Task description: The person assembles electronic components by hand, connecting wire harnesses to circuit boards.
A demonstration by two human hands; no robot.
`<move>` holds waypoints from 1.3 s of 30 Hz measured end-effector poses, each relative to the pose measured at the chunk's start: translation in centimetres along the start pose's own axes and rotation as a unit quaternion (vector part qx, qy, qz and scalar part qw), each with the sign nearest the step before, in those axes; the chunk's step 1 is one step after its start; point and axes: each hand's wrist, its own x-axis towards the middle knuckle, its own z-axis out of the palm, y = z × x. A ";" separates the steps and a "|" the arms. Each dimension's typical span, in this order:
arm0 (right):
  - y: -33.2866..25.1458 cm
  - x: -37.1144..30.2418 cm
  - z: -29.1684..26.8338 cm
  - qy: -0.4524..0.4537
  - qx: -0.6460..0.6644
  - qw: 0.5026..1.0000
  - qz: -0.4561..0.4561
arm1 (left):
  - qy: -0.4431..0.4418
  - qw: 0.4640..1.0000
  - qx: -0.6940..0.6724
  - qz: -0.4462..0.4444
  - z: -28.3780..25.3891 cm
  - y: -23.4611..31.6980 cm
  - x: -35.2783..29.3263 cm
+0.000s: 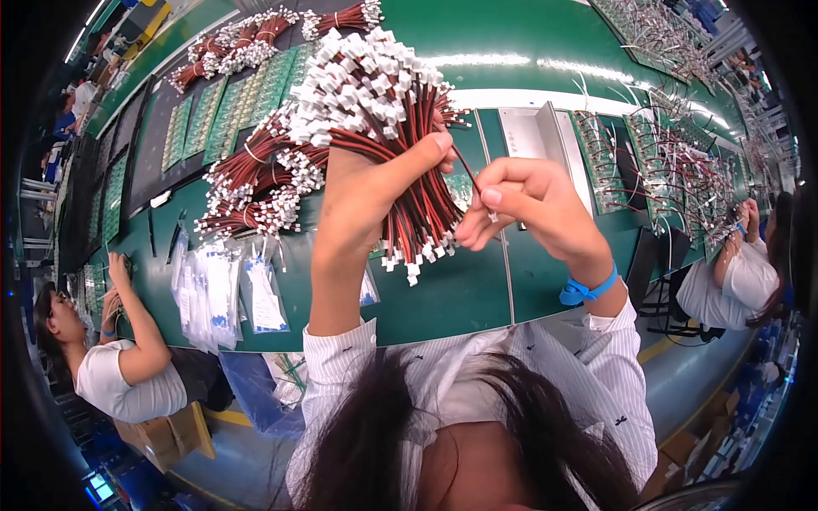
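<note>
My left hand point(366, 192) is wrapped round a thick bundle of short red and black cables point(413, 183) with white plastic connectors at both ends. The bundle is held up above the green table, its upper connectors fanned out. Close to its right side, my right hand point(537, 204) is closed, pinching a single dark red cable point(466, 166) between thumb and fingers. A small white connector shows just under those fingertips. Whether that cable is fully apart from the bundle I cannot tell. A blue band point(588, 288) circles my right wrist.
More tied cable bundles point(256, 183) lie left of my left hand, beside rows of green circuit boards point(226, 111). Clear plastic bags point(209, 294) lie near the front edge. A metal tray point(537, 140) and boards with wires attached point(601, 162) are at right. Co-workers sit on both sides.
</note>
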 end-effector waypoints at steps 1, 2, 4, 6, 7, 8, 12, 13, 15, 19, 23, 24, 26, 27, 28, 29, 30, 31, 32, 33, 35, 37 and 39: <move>-0.1 0.0 -0.1 -0.008 -0.028 0.999 0.019 | -0.008 1.000 0.014 0.002 -0.1 0.1 0.0; -0.1 0.0 -0.3 -0.007 -0.027 0.999 0.019 | -0.016 0.999 0.029 0.003 -0.1 0.1 0.1; -0.2 0.0 -0.6 -0.022 -0.087 0.996 0.005 | -0.018 0.999 0.036 0.003 0.1 0.1 0.1; -0.1 -0.1 -0.8 -0.022 -0.085 0.996 -0.002 | -0.018 0.999 0.028 0.002 0.2 0.1 0.2; 0.0 -0.2 -0.8 -0.025 -0.083 0.996 -0.010 | -0.018 0.999 0.028 0.001 0.1 0.1 0.3; -0.1 -0.3 -0.9 -0.025 -0.082 0.996 -0.008 | -0.036 0.999 0.038 0.005 0.0 0.1 0.4; -0.6 -1.8 -2.8 0.078 -0.058 0.978 -0.183 | -0.044 0.997 0.067 0.021 0.0 1.0 -0.1; -0.3 -2.0 -3.4 0.171 -0.114 0.955 -0.215 | -0.039 0.996 0.069 0.030 0.0 1.3 -0.2; 0.9 -1.9 -5.1 0.261 -0.170 0.919 -0.242 | -0.034 0.998 0.040 0.037 -0.5 1.6 -0.4; 5.5 -1.7 -8.5 0.245 -0.205 0.941 -0.111 | -0.016 0.998 -0.007 0.057 -1.1 2.1 -0.2; 9.0 -1.3 -7.8 0.168 -0.236 0.957 -0.023 | -0.008 0.997 -0.047 0.068 -2.0 2.1 0.1; 9.1 -1.2 -7.6 0.169 -0.235 0.957 -0.023 | -0.011 0.996 -0.057 0.068 -2.0 2.0 0.2; 9.3 -1.0 -7.3 0.181 -0.169 0.969 -0.023 | -0.010 0.996 -0.056 0.067 -1.9 1.9 0.2; 9.1 -0.9 -7.5 0.189 -0.143 0.970 -0.054 | -0.002 0.996 -0.049 0.068 -1.6 1.8 0.2; 8.5 -0.8 -7.4 0.189 -0.143 0.970 -0.053 | 0.008 0.997 -0.043 0.069 -1.6 1.7 0.0; 7.5 -0.8 -7.2 0.217 -0.170 0.958 -0.079 | 0.006 0.998 -0.035 0.059 -1.6 1.6 0.0; 6.7 -0.8 -7.0 0.244 -0.197 0.944 -0.104 | 0.013 0.998 -0.040 0.050 -1.5 1.5 -0.1; 6.3 -0.8 -6.9 0.261 -0.217 0.931 -0.133 | 0.009 0.998 -0.022 0.050 -1.4 1.3 -0.1; 5.7 -0.9 -6.7 0.261 -0.218 0.931 -0.133 | 0.006 0.999 -0.004 0.049 -1.3 1.2 0.0; 5.0 -0.9 -6.3 0.273 -0.247 0.917 -0.155 | 0.001 0.999 0.001 0.049 -1.0 1.0 0.0; 3.4 -0.9 -4.9 0.285 -0.296 0.894 -0.177 | 0.001 0.998 0.034 0.049 -0.4 0.9 0.0; 2.5 -1.2 -4.0 0.253 -0.331 0.889 -0.193 | -0.007 0.996 0.063 0.056 -0.2 0.8 0.2; 1.8 -1.4 -3.0 0.211 -0.364 0.885 -0.198 | 0.003 0.997 0.058 0.050 0.1 0.8 0.4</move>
